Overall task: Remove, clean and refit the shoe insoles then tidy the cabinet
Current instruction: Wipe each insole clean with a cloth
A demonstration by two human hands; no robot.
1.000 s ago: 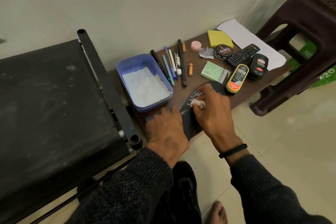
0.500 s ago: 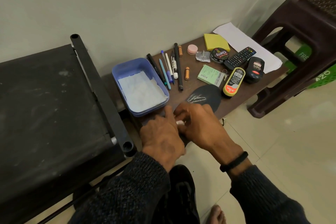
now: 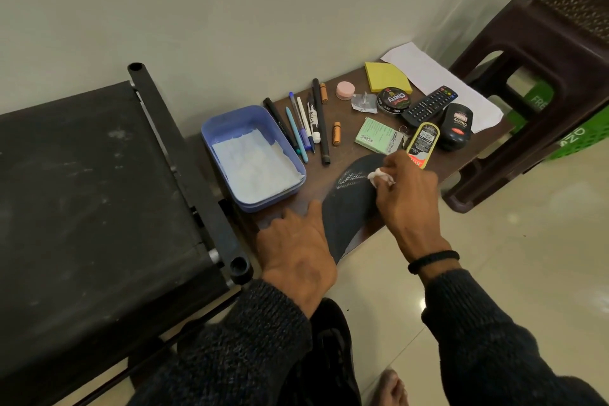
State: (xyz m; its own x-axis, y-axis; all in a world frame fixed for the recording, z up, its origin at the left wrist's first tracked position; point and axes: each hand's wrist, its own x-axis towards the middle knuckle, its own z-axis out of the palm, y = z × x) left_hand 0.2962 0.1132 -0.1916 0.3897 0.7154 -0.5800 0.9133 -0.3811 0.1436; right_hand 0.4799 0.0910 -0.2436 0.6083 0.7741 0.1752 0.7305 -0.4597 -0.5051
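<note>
My left hand point(image 3: 298, 249) lay open, pinning the insole point(image 3: 349, 204) — thin, floppy, I judged; right hand point(image 3: 407, 199) pinched a wipe point(image 3: 379, 176).

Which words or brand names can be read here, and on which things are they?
"Cherry": round polish tin.
"Cherry": black polish bottle.
"comlin": green box, side label.
"FRE", cut off: green crate.
Yellow-rimmed bottle: barcode and print too small.
Pens, remote: unreadable.
</note>
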